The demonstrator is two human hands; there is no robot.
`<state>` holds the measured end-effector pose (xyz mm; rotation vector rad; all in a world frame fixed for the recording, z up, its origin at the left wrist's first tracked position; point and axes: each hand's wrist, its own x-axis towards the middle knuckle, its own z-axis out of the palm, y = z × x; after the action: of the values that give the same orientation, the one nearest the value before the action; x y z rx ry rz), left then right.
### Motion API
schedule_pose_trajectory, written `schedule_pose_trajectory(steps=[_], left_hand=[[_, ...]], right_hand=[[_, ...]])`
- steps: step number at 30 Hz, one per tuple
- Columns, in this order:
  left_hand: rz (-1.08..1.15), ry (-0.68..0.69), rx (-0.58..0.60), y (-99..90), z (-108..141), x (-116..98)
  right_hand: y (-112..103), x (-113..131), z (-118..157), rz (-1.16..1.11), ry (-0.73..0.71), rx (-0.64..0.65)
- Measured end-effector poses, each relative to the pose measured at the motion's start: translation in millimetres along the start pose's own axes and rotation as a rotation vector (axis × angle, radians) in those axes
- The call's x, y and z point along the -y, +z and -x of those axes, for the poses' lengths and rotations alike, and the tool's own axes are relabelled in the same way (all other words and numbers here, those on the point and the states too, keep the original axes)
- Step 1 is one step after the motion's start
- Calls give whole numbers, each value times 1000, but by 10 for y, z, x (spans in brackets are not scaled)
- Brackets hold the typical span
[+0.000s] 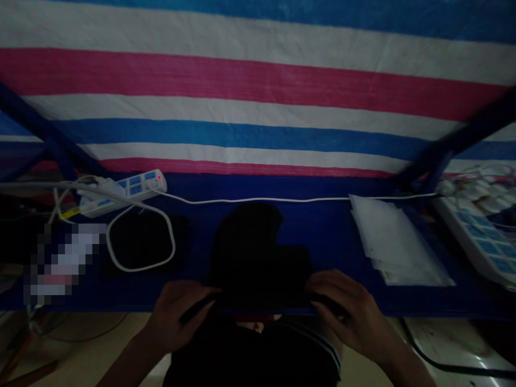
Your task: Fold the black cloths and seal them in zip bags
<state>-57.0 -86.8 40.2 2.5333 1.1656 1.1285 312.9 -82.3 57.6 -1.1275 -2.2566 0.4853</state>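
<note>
- Striped sheet in red, white and blue fills the back, dark poles slanting at both sides; dim light.
- Blue counter runs across below it.
- Black piece at the counter's near edge, middle, with a notch at its upper right; too dark for detail.
- Left grip at the piece's near-left corner, thumb and fingers clamped on a dark strip there.
- Right grip at the near-right corner, likewise clamped on a dark strip; can't tell how either strip joins the piece.
- Piece sits between both grips, its body reaching beyond them toward the sheet.
- White loop left of the piece, around a dark area, apart from the left grip.
- Power strip behind the loop, red light on; white cable goes right from it.
- Papers right of the piece, clear of the right grip.
- Second strip far right, plugs crowded at its back end.
- Pixelated patch at left, unreadable.
</note>
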Motion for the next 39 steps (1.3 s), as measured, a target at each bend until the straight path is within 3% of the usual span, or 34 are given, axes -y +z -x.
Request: schedule_pose_trajectory(steps=[2, 5, 8, 10, 15, 20, 24, 28, 33, 39], left_hand=[[26, -52, -22, 22, -160, 47], [44, -235, -43, 122, -368, 159], [70, -452, -26, 263, -516, 313], [117, -517, 8, 340, -598, 415], [203, -537, 109, 392, -801, 595], [163, -582, 195, 394, -962, 765], [156, -540, 238, 437, -1081, 919], [97, -483, 214, 488, -1215, 1003], [16, -534, 58, 654, -1243, 1057], [72, -615, -61, 867, -1089, 1092]], right_hand=[[-24, -41, -136, -26, -8, -47], [-17, -140, -353, -82, 30, -90], [22, -270, -550, -116, 117, -68], [42, -362, -657, -122, 154, -40], [0, -569, -873, -193, 221, 137], [-158, -754, -1173, -318, 186, 311], [-227, -918, -1417, -449, 200, 390], [-36, -1123, -1512, -504, 230, 266], [303, -1277, -1470, -485, 320, 29], [301, -1221, -1433, -468, 201, -112]])
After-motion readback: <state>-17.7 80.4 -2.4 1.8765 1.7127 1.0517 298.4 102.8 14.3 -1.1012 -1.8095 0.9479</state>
